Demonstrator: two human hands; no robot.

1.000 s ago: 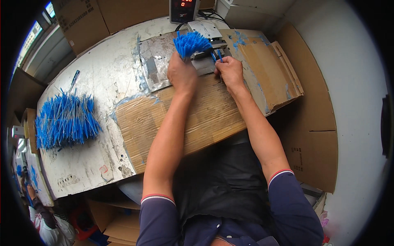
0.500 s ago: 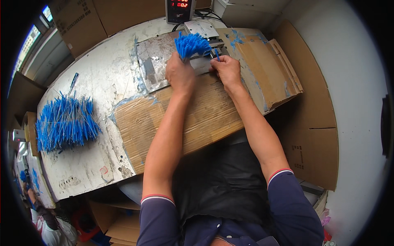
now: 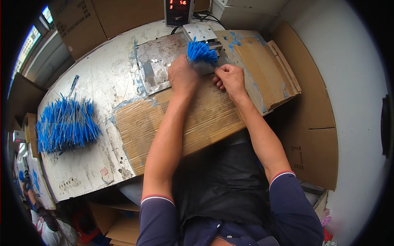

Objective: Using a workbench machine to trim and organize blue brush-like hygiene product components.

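Observation:
My left hand [image 3: 182,78] is closed around a bundle of thin blue-ended wires [image 3: 201,52], whose blue ends fan out up and to the right. Just to the right, my right hand [image 3: 232,80] has its thumb and forefinger pinched close to the bundle's edge, the other fingers curled. Whatever lies in that pinch is too small to make out. Behind the bundle stands a small metal fixture [image 3: 198,31], partly hidden by the blue ends. A worn metal plate [image 3: 156,57] lies beneath and left of my left hand.
A large pile of blue-ended wires [image 3: 67,125] lies on the white table [image 3: 102,82] at left, with a pen [image 3: 74,85] behind it. Flattened cardboard [image 3: 154,123] covers the near edge. A box with a red display [image 3: 178,13] stands at the back. Cardboard [image 3: 262,61] lies at right.
My left hand has turned the bundle slightly rightward and nearer. My right hand has drawn back from the fixture toward me, and the blue piece that showed in its fingers is out of sight.

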